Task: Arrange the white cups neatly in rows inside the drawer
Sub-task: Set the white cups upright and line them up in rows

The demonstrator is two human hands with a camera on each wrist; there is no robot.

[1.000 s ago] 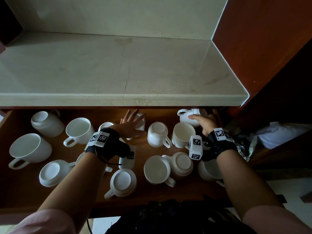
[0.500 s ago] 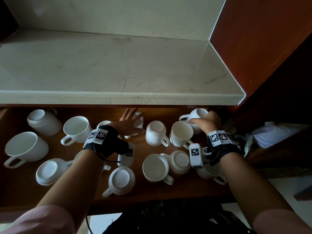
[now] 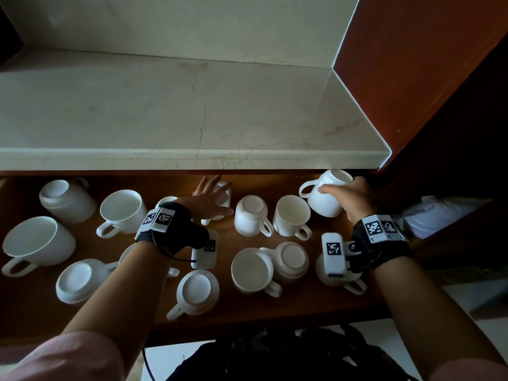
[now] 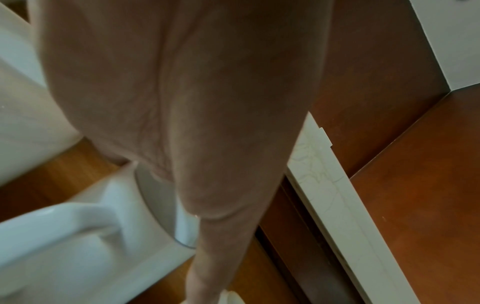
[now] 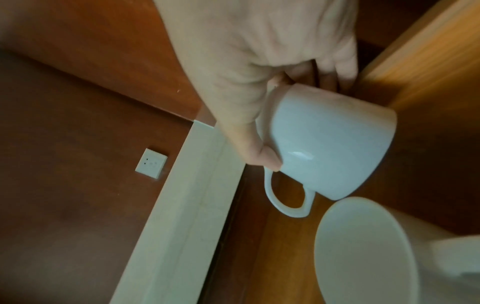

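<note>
Several white cups lie scattered in the open wooden drawer (image 3: pixel 302 306), some upright, some upside down. My right hand (image 3: pixel 347 194) grips one white cup (image 3: pixel 325 200) at the back right corner, lifted and tilted, its handle pointing left. In the right wrist view the thumb (image 5: pixel 259 158) presses the side of this cup (image 5: pixel 335 142) above another cup's mouth (image 5: pixel 363 251). My left hand (image 3: pixel 213 199) rests with straight, spread fingers on a cup (image 3: pixel 226 192) at the back middle. The left wrist view shows the palm (image 4: pixel 182 92) over that cup (image 4: pixel 85 236).
A pale stone counter (image 3: pixel 192 105) overhangs the drawer's back. A red-brown cabinet wall (image 3: pixel 412 64) closes the right side. A white bag (image 3: pixel 442 213) lies to the right of the drawer, and a dark bag (image 3: pixel 275 356) sits below its front edge.
My right hand has lifted the back-right cup off the drawer floor and tipped it, carrying it slightly right. The left hand has stayed on its cup.
</note>
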